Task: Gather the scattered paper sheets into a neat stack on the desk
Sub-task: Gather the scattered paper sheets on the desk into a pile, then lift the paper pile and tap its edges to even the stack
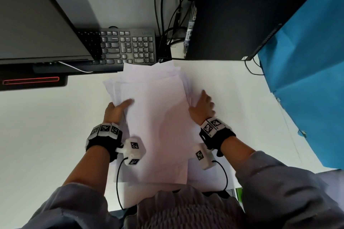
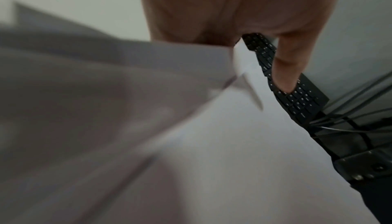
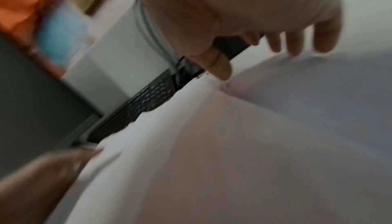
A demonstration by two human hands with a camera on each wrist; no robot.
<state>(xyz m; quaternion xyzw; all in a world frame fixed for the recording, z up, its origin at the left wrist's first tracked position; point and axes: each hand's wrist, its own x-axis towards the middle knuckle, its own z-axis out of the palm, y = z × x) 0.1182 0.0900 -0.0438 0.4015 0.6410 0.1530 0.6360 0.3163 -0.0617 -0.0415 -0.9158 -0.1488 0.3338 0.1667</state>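
A loose pile of white paper sheets lies fanned out in the middle of the white desk, reaching from the keyboard to the near edge. My left hand holds the pile's left edge, thumb lying on top and fingers hidden beneath the sheets. My right hand lies against the pile's right edge with straight, spread fingers touching the paper. Both wrist views are blurred.
A black keyboard sits just beyond the pile, partly under a dark monitor. A black computer case with cables stands at the back right. Blue fabric hangs along the desk's right side.
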